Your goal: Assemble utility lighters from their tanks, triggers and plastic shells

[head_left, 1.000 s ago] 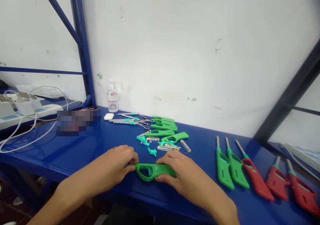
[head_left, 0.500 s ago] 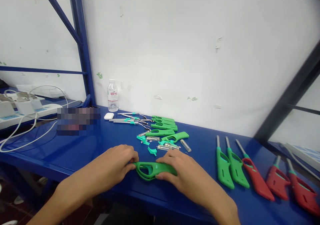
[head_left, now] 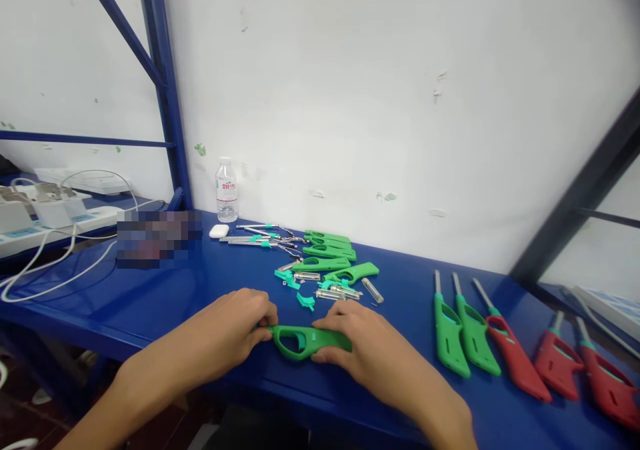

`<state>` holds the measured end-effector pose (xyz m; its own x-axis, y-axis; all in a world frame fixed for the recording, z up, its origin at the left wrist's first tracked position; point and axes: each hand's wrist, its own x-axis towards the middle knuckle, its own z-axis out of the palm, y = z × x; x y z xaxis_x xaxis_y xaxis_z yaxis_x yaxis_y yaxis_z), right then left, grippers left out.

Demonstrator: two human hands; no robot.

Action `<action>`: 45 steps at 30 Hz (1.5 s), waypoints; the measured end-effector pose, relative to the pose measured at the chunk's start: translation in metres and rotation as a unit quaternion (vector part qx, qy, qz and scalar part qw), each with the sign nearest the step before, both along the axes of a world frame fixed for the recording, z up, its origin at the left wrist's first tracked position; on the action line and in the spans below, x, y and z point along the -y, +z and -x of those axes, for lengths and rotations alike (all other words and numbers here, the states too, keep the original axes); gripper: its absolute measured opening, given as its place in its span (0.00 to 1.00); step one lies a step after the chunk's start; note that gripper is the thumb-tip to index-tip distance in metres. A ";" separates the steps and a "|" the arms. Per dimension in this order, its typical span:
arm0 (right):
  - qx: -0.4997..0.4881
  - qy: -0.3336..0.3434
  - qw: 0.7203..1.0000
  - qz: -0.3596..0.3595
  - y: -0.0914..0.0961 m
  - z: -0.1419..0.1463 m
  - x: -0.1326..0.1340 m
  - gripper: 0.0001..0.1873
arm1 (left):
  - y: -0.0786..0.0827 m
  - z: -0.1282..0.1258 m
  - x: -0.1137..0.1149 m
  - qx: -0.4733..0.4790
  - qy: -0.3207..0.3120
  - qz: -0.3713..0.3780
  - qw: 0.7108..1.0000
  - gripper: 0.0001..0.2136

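Note:
Between my two hands, low over the front of the table, is a green lighter casing [head_left: 313, 338] with a loop-shaped trigger opening and a teal trigger inside. My left hand [head_left: 249, 315] pinches its narrow end with thumb and fingertips. At the wide end, my right hand [head_left: 353, 327] is closed around the casing, thumb on the near side. Just beyond lie loose teal triggers [head_left: 306, 301], clear fuel tanks [head_left: 373, 290] and several green casing halves [head_left: 353, 273]. Metal lighter tubes with wires [head_left: 250, 242] lie farther left.
Finished-looking green lighters [head_left: 450, 340] and red lighters [head_left: 517, 357] lie in a row on the right of the blue table [head_left: 395, 377]. A water bottle [head_left: 227, 193] and a white case [head_left: 219, 231] stand near the wall. Power strips and cables [head_left: 65, 220] occupy the left.
The gap seen between the two halves of the green casing has narrowed, and its edges now line up. Both hands stay in nearly the same place.

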<state>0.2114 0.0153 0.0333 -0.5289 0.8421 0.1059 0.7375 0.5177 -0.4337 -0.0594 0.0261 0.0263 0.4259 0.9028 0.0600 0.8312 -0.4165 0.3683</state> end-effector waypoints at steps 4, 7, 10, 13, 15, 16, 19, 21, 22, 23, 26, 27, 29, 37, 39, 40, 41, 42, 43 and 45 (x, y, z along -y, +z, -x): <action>-0.010 -0.017 1.000 0.006 -0.003 0.002 -0.001 0.21 | -0.003 0.000 0.000 0.000 0.005 -0.006 1.000 0.06; -0.026 -0.027 0.999 0.012 -0.005 0.001 -0.002 0.21 | -0.007 0.001 0.001 -0.003 0.015 -0.015 1.000 0.06; -0.037 -0.034 0.999 0.018 -0.007 0.001 -0.003 0.20 | -0.006 -0.001 0.001 -0.008 0.024 -0.018 1.000 0.07; -0.039 -0.036 0.998 0.025 -0.007 0.002 -0.002 0.20 | -0.001 -0.005 0.000 -0.016 0.028 -0.013 0.999 0.07; -0.035 -0.041 0.998 0.025 -0.007 0.003 -0.002 0.20 | 0.002 -0.008 0.001 -0.023 0.030 -0.011 0.999 0.07; -0.031 -0.043 0.998 0.024 -0.007 0.003 -0.002 0.20 | 0.003 -0.009 0.001 -0.026 0.032 -0.010 0.999 0.07; -0.013 -0.038 0.999 0.016 -0.004 0.004 0.000 0.20 | 0.005 -0.012 0.002 -0.036 0.032 -0.010 0.999 0.08; -0.004 -0.019 1.000 0.006 -0.001 0.003 0.001 0.18 | 0.005 -0.013 0.002 -0.042 0.029 -0.010 0.999 0.08; -0.001 -0.008 1.000 -0.001 0.000 0.003 0.002 0.17 | 0.005 -0.014 0.002 -0.045 0.027 -0.011 0.999 0.08; 0.000 0.003 1.000 -0.008 0.002 0.003 0.002 0.16 | 0.004 -0.013 0.002 -0.046 0.025 -0.012 0.999 0.08; 0.002 0.017 1.000 -0.025 0.005 0.001 0.003 0.13 | 0.000 -0.008 0.003 -0.046 0.029 -0.019 0.998 0.09; 0.001 0.018 0.999 -0.030 0.005 0.000 0.003 0.13 | -0.001 -0.005 0.003 -0.044 0.033 -0.022 0.998 0.12; -0.007 0.022 0.999 -0.041 0.006 -0.004 0.002 0.13 | -0.002 0.001 0.004 -0.043 0.045 -0.026 0.998 0.19; -0.082 -0.028 0.994 -0.068 0.010 -0.027 0.001 0.14 | 0.005 -0.007 0.004 -0.001 0.018 -0.034 0.999 0.10; -0.100 -0.049 0.991 -0.077 0.008 -0.025 0.000 0.14 | 0.007 -0.016 0.003 0.002 0.006 -0.029 1.000 0.07; -0.108 -0.058 0.989 -0.080 0.007 -0.022 -0.001 0.14 | 0.007 -0.020 0.002 0.001 0.002 -0.027 1.000 0.06; -0.115 -0.068 0.988 -0.083 0.006 -0.017 -0.002 0.14 | 0.007 -0.024 0.001 -0.002 -0.002 -0.024 1.000 0.05; -0.117 -0.079 0.986 -0.084 0.004 -0.011 -0.003 0.14 | 0.008 -0.027 0.000 -0.005 -0.004 -0.022 1.000 0.05; -0.117 -0.090 0.985 -0.085 0.003 -0.005 -0.004 0.13 | 0.008 -0.029 0.000 -0.007 -0.006 -0.019 1.000 0.05; -0.110 -0.102 0.986 -0.076 0.000 0.008 -0.005 0.11 | 0.008 -0.032 -0.001 -0.011 -0.006 -0.019 1.000 0.06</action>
<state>0.2035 0.0202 0.0336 -0.2996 0.8940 0.3330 0.7298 0.4396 -0.5236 -0.0279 0.0275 0.0343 0.4386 0.8946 0.0852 0.8338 -0.4405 0.3327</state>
